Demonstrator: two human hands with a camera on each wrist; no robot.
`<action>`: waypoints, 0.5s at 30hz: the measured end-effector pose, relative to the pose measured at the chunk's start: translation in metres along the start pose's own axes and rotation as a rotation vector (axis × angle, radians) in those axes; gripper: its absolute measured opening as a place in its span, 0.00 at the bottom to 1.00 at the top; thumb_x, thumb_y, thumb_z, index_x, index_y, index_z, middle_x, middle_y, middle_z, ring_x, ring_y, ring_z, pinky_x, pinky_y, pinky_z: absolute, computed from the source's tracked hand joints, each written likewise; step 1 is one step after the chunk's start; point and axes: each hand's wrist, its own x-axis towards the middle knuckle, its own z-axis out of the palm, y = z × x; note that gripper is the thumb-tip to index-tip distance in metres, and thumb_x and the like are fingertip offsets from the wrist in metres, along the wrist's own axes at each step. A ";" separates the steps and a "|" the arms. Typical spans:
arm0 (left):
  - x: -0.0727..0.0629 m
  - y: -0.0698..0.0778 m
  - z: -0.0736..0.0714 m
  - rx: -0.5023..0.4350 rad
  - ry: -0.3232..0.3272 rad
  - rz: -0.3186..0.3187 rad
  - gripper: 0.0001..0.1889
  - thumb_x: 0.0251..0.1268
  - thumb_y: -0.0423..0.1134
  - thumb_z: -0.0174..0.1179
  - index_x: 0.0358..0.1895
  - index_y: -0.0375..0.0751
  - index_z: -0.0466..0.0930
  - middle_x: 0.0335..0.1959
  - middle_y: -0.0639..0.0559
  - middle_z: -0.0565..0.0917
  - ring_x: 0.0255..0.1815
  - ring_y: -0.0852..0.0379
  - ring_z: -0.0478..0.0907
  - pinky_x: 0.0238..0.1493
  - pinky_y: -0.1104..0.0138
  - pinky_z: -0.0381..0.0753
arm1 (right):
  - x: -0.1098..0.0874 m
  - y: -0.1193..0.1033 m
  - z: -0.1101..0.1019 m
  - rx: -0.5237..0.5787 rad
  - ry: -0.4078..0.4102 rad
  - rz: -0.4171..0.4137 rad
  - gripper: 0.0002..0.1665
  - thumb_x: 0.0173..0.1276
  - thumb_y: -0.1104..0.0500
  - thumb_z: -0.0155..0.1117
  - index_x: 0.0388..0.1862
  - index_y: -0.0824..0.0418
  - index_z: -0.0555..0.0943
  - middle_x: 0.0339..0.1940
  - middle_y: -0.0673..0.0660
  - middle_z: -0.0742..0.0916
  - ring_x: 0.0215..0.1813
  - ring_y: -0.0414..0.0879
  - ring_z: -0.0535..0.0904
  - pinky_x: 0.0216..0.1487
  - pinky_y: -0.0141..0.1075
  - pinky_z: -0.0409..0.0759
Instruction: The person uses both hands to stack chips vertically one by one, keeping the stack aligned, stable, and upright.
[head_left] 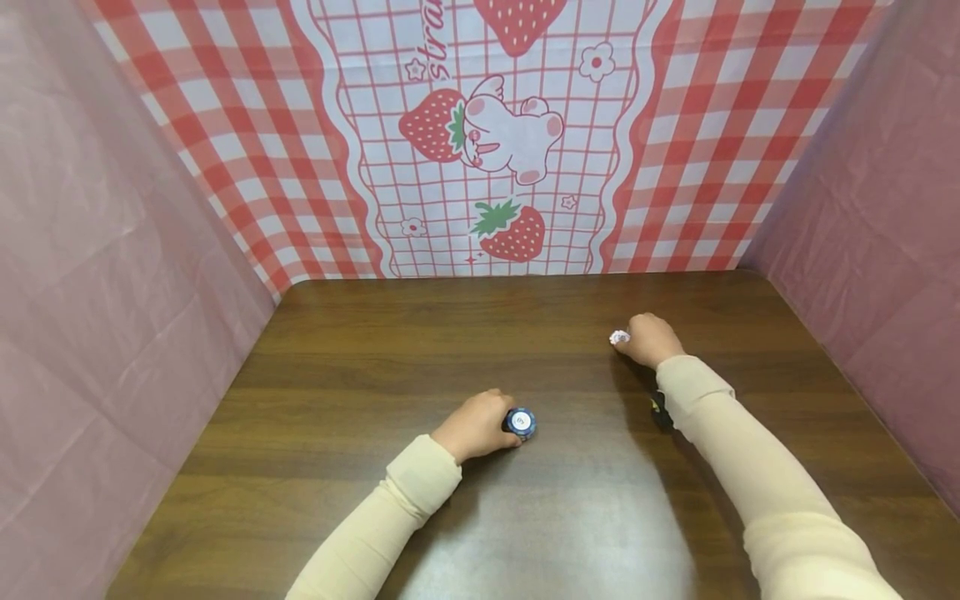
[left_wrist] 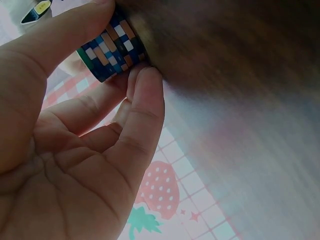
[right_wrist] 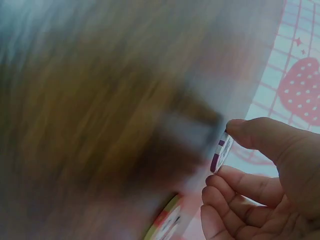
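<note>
My left hand (head_left: 476, 427) grips a short stack of poker chips (head_left: 521, 422) near the middle of the table. Its top chip is blue with a white centre, and blue, white and tan edges (left_wrist: 112, 47) show in the left wrist view between thumb and fingers. Farther back on the right, my right hand (head_left: 651, 337) pinches one white poker chip (head_left: 619, 337) by its rim. The right wrist view shows purple marks on that chip's edge, with the thumb above and fingertips below. Another chip (right_wrist: 167, 220) with a yellow and red edge is partly cut off at that view's bottom.
A brown wood-grain table (head_left: 337, 358) lies below both hands. Behind it hangs a red-checked strawberry cloth (head_left: 675, 150), with pink cloth (head_left: 862, 208) at both sides. A small black thing with a yellow mark (head_left: 660, 410) shows beside the right cuff.
</note>
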 end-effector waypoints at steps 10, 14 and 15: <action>0.000 0.000 -0.001 0.005 -0.001 0.002 0.21 0.51 0.45 0.73 0.48 0.39 0.83 0.40 0.51 0.85 0.42 0.57 0.80 0.47 0.66 0.79 | -0.017 -0.034 0.010 -0.003 0.092 -0.203 0.14 0.59 0.56 0.69 0.23 0.65 0.80 0.26 0.61 0.80 0.29 0.53 0.74 0.35 0.50 0.73; 0.000 0.000 -0.001 0.003 0.002 0.004 0.21 0.51 0.45 0.73 0.47 0.39 0.83 0.39 0.51 0.85 0.42 0.57 0.80 0.46 0.66 0.79 | -0.033 -0.053 0.012 0.014 0.099 -0.274 0.13 0.57 0.57 0.72 0.30 0.68 0.83 0.30 0.61 0.82 0.33 0.52 0.77 0.37 0.49 0.75; -0.001 0.000 -0.001 0.003 0.004 0.004 0.21 0.51 0.45 0.73 0.47 0.39 0.83 0.39 0.51 0.85 0.41 0.57 0.80 0.46 0.66 0.79 | -0.036 -0.057 0.013 0.022 0.094 -0.284 0.14 0.57 0.57 0.72 0.33 0.69 0.83 0.31 0.61 0.82 0.34 0.52 0.77 0.38 0.48 0.76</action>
